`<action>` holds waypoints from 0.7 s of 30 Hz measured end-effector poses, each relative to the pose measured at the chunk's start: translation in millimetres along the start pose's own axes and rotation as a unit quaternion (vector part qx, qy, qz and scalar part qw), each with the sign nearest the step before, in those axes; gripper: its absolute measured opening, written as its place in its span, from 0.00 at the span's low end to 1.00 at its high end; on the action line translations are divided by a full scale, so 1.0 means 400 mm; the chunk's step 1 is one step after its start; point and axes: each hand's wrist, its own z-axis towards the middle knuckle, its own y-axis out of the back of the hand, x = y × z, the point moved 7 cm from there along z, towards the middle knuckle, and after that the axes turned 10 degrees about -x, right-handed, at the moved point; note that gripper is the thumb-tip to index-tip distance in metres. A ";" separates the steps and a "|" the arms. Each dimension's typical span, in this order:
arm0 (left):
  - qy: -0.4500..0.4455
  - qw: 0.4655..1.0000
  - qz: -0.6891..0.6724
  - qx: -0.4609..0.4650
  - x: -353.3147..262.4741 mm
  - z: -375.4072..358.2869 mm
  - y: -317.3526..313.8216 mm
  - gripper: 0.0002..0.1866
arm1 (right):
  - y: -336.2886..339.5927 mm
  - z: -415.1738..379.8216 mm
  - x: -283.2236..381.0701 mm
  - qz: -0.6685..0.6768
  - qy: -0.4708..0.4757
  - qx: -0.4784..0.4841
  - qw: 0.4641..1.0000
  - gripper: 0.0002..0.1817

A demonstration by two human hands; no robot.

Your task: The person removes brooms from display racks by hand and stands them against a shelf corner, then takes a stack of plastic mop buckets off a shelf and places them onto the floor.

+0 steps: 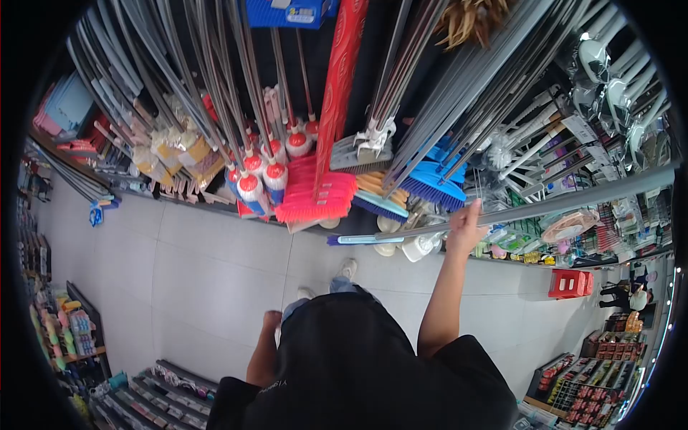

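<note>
My right hand (pixel 466 228) is closed round the long grey handle of a broom (pixel 534 209). The handle slants up to the right edge, and the narrow light blue head with purple bristles points left. Down at my side hangs my left hand (pixel 272 319), small in view, its fingers curled with nothing showing in them. Beyond the held broom are a bright blue broom (pixel 433 178), a pink-red broom (pixel 315 192) and a grey broom (pixel 362 154) on the display.
Red-and-white spray mops (pixel 252 188) stand left of the brooms. Packaged brushes (pixel 573 136) hang at right. A red step stool (pixel 571 284) sits on the tiled floor (pixel 215 251) farther right. Shelves (pixel 588 383) of goods stand behind me, and a person (pixel 634 295) is far off.
</note>
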 end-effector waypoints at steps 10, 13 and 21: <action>-0.061 0.927 -0.332 0.162 -0.483 -0.026 0.162 0.20 | 0.061 -0.139 0.195 0.128 -0.048 0.109 0.985 0.26; -0.031 0.866 -0.415 0.278 -0.656 -0.127 0.214 0.28 | 0.098 -0.155 0.232 0.190 -0.077 0.091 0.974 0.27; -0.024 0.559 -0.785 0.264 -0.801 -0.211 0.477 0.22 | 0.144 -0.197 0.221 0.386 -0.188 0.218 0.876 0.27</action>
